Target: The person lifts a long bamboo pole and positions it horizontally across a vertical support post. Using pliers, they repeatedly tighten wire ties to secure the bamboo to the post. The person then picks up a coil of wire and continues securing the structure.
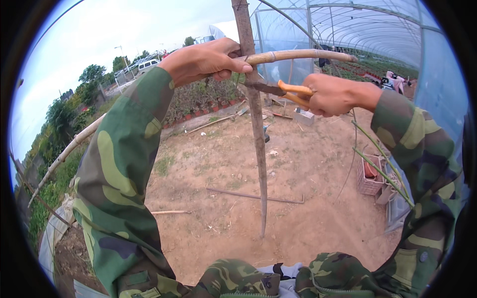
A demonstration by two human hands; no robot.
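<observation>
Head view shows the left hand [206, 60] closed around a pale bamboo pole [298, 54] where it crosses an upright wooden stake [257, 139], pressing the two together so the joint holds steady. The right hand [335, 94] is wrapped shut on the orange handles of a pair of pliers [283, 89], whose dark nose points left and meets the stake just below the crossing, seemingly working a thin wire there; the wire itself is too fine to make out. The stake stands in bare dirt ground [308, 164]. Far right rises a plastic-covered greenhouse [357, 30]; a pink crate [370, 179] sits on the ground at right.
</observation>
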